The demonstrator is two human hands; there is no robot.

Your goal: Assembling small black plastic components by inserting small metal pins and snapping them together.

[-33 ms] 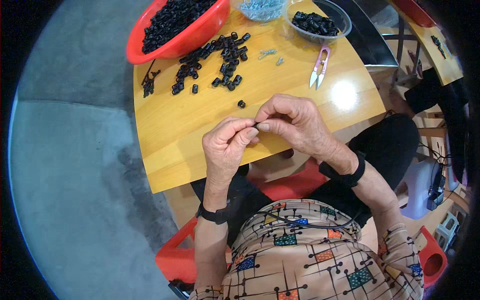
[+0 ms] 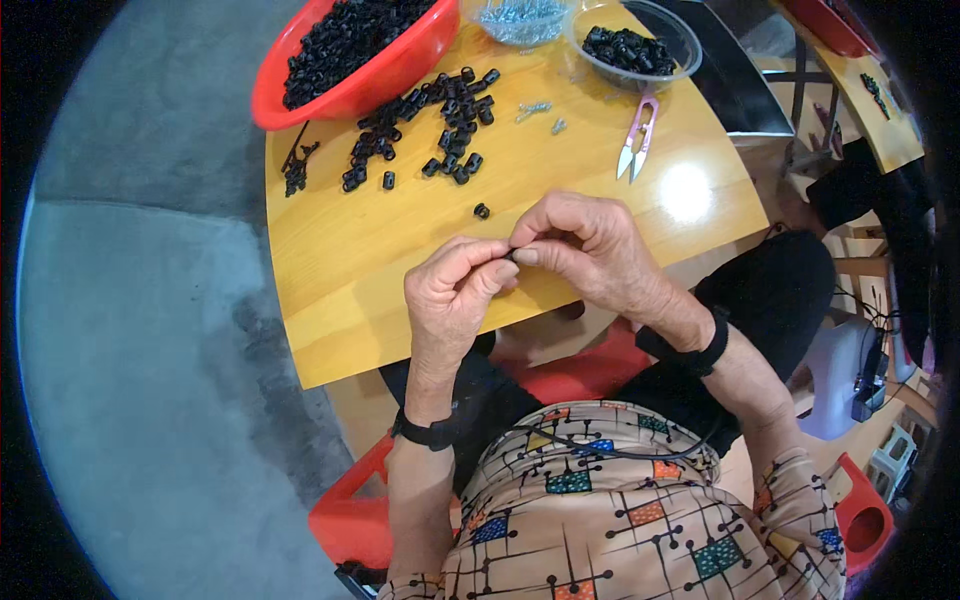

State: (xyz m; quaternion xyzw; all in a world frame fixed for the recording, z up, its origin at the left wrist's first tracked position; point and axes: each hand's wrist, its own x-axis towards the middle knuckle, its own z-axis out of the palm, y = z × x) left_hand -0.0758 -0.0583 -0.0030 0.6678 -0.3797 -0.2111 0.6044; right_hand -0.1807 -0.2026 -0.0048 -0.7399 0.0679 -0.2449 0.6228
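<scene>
L hand (image 2: pixel 450 285) & R hand (image 2: pixel 590 245) are pinching sm. blk part (image 2: pixel 513 255) btwn them over bench (image 2: pixel 335 265), prob. sharing grip since it's tiny, w/ loose blk pcs (image 2: pixel 474 161) lying beyond.

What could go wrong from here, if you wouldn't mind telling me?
The tiny black part pinched between the left hand and right hand could slip, being so small. The loose piece beyond the hands might get knocked. The snips lie with blades bared and apart; a careless reach might nick a finger.
</scene>
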